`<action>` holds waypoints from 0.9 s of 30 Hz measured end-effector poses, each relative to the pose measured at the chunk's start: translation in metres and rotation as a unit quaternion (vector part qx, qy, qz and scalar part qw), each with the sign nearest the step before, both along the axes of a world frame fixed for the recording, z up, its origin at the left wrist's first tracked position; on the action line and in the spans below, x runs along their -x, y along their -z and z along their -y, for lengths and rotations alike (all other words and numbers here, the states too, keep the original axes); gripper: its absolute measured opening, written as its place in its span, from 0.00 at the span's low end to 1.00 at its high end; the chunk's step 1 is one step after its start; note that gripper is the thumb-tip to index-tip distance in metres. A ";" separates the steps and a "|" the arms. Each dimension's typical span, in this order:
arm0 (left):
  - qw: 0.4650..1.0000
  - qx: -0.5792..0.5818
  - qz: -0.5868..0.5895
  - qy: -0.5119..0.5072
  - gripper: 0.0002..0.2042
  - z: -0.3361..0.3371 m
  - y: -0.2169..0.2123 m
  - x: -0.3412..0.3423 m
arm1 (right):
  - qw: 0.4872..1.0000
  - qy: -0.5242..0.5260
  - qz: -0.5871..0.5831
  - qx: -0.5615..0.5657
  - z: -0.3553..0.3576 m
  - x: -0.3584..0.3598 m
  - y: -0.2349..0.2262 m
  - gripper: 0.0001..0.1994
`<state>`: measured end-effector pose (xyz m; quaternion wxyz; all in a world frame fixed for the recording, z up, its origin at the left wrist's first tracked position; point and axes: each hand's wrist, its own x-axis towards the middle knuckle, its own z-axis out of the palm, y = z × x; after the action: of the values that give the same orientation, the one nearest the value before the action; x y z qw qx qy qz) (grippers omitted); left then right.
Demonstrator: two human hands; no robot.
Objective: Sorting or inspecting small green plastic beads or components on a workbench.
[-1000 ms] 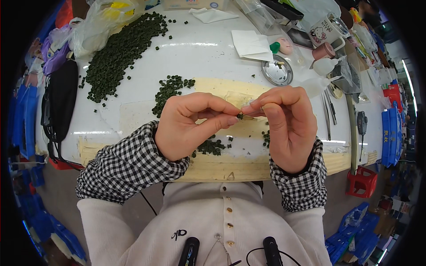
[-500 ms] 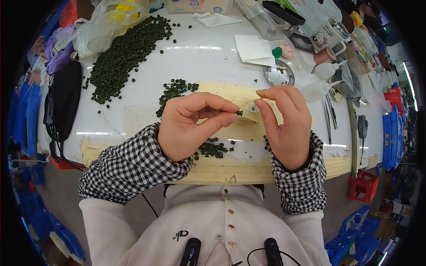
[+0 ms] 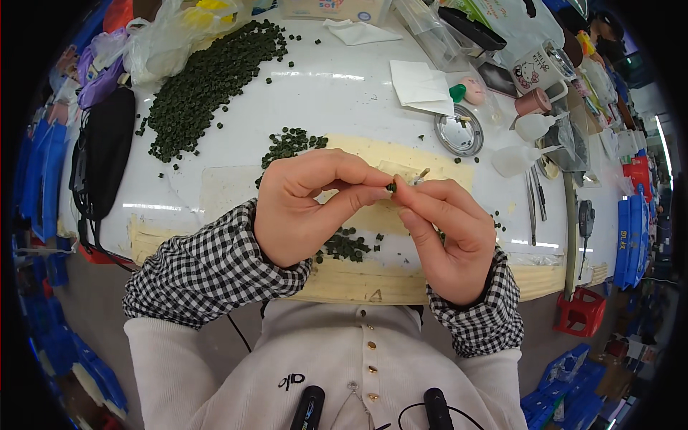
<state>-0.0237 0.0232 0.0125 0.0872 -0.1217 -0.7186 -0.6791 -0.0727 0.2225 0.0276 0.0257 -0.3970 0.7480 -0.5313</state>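
A tiny dark green ring-like part [image 3: 391, 187] is pinched between thumb and index finger of my left hand [image 3: 304, 204]. From the right, my right hand [image 3: 451, 233] meets it, fingers bent and index fingertip against the part; its thumb tip sits a little lower. Beneath both hands lies a yellowish mat [image 3: 441, 163]. A thin stick [image 3: 423, 173] pokes up just behind my right fingers, and its base is hidden. Small piles of similar dark green parts lie beyond my left hand [image 3: 290, 143] and between my wrists [image 3: 347, 246].
A big heap of dark green parts [image 3: 204, 86] spreads at the far left, beside a black cloth item [image 3: 115, 161]. To the right are a round metal dish [image 3: 459, 132], white squeeze bottles [image 3: 512, 160], tweezers [image 3: 531, 208], folded tissue [image 3: 421, 86] and a mug [image 3: 537, 68].
My right hand has moved left, bringing its fingertips onto the small part at my left fingertips. The left hand has barely moved and keeps its pinch. The view has shifted slightly.
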 end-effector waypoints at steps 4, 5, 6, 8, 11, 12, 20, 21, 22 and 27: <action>0.999 -0.038 0.031 -0.005 0.09 -0.003 0.000 -0.002 | 0.999 -0.007 -0.035 -0.006 -0.001 0.000 0.003 0.18; 0.998 -0.050 0.040 -0.002 0.08 -0.004 0.000 -0.003 | 0.999 -0.006 -0.049 -0.007 -0.001 0.000 0.004 0.18; 0.997 -0.061 0.048 0.000 0.08 -0.005 -0.001 -0.003 | 0.998 -0.005 -0.063 -0.009 -0.001 0.000 0.004 0.18; 0.996 -0.067 0.054 -0.001 0.08 -0.004 0.000 -0.003 | 0.997 -0.004 -0.082 -0.010 -0.001 0.000 0.005 0.19; 0.996 -0.065 0.055 0.007 0.08 -0.003 0.001 -0.003 | 0.996 -0.005 -0.093 -0.008 -0.001 0.001 0.006 0.19; 0.997 -0.062 0.054 0.011 0.08 -0.002 0.001 -0.003 | 0.996 -0.006 -0.092 -0.007 -0.001 0.002 0.006 0.19; 0.997 -0.077 0.030 0.006 0.07 -0.005 0.002 -0.003 | 0.999 0.025 -0.041 0.009 -0.001 0.000 0.002 0.16; 0.997 -0.073 0.029 0.010 0.07 -0.005 0.002 -0.003 | 0.998 0.035 -0.046 0.012 -0.002 0.000 0.002 0.16; 0.997 -0.071 0.027 0.012 0.07 -0.005 0.001 -0.003 | 0.998 0.045 -0.052 0.015 -0.002 0.000 0.002 0.15; 0.997 -0.073 0.027 0.014 0.07 -0.006 0.000 -0.003 | 0.998 0.042 -0.038 0.014 -0.003 0.000 0.001 0.12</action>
<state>-0.0206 0.0291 0.0129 0.0667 -0.1063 -0.6673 -0.7341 -0.0724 0.2256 0.0263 -0.0303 -0.3852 0.7569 -0.5271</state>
